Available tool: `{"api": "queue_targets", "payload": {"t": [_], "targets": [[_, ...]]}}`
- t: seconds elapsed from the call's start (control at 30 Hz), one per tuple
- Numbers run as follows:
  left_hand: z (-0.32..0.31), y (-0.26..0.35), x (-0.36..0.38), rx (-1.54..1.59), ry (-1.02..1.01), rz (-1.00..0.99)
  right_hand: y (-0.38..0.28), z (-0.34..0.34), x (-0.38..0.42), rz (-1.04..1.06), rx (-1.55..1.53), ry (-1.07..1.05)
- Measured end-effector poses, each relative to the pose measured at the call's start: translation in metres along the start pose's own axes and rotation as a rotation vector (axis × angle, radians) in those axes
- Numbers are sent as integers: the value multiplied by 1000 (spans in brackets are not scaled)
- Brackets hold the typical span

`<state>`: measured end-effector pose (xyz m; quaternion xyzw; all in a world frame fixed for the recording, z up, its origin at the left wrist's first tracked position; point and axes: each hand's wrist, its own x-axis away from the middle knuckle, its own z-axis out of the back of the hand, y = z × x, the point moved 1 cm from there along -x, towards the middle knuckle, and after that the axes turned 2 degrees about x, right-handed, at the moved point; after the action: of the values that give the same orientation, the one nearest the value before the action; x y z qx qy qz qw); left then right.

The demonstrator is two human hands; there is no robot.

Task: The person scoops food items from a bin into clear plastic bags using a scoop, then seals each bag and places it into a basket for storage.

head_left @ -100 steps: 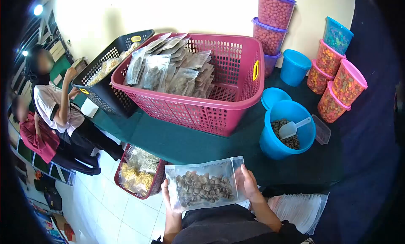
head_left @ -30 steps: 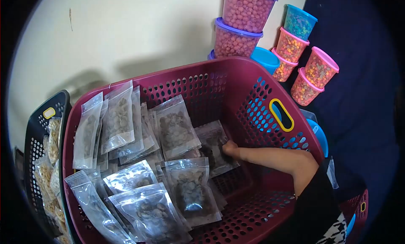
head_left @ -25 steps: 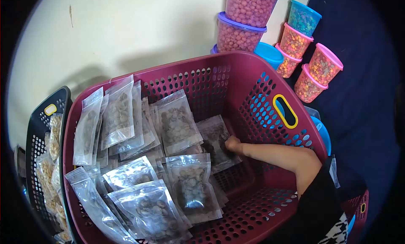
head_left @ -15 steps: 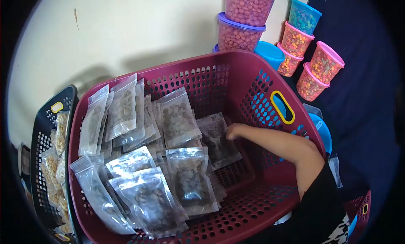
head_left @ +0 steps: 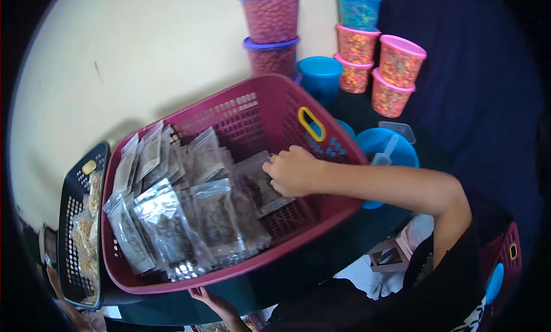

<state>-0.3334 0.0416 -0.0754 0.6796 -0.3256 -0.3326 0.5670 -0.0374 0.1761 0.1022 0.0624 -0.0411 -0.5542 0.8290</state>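
My right hand (head_left: 295, 171) reaches into a maroon laundry basket (head_left: 338, 211), its fingers curled on the right side of a clear zip pouch (head_left: 252, 168) with dark contents. Part of that pouch is behind the hand. Below the basket's front rim, my left hand (head_left: 209, 300) touches the rim from underneath, its fingertips partly hidden. Several more zip pouches of small roundish dark pieces stand in rows in the basket's left part, among them a shiny front pouch (head_left: 166, 228).
Left of the basket, a black basket (head_left: 68, 217) holds bags of pale snacks (head_left: 86, 234). Behind stand purple-lidded tubs (head_left: 270, 19), pink-lidded tubs (head_left: 402, 62) and a blue-lidded tub (head_left: 320, 79). A blue basin (head_left: 408, 154) with a scoop sits at right. Another person's arm (head_left: 54, 286) shows at lower left.
The view has shifted, so the basket and tubs appear lower or further left. My left hand has come into view at the front rim. My right hand stays by the same pouch.
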Motion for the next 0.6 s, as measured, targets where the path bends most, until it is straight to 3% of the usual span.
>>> {"api": "queue_targets", "payload": {"t": [0.07,0.1,0.17,0.2,0.27,0.33,0.4,0.47,0.5,0.6], "targets": [[-5,-23,15,18,-45,-35,0,13,43,81,-105,285],[-11,-29,25,-9,-45,-33,1,17,62,44,-98,283],[-37,-23,55,8,-76,-25,3,30,104,75,-193,802],[-53,-11,75,8,-115,-24,2,30,127,37,-182,803],[-81,13,119,204,-612,128,-6,25,180,-16,-366,1155],[-108,25,160,417,-1097,614,-25,-8,225,-101,-481,1156],[-131,39,207,573,-1254,1297,-44,-51,251,-219,-535,1115],[-140,8,243,555,-1310,1744,-59,-99,275,-312,-529,1025],[-148,7,261,540,-1431,1876,-65,-128,288,-332,-505,978],[-145,-30,314,414,-1503,1928,-75,-193,341,-548,-494,820]]}}
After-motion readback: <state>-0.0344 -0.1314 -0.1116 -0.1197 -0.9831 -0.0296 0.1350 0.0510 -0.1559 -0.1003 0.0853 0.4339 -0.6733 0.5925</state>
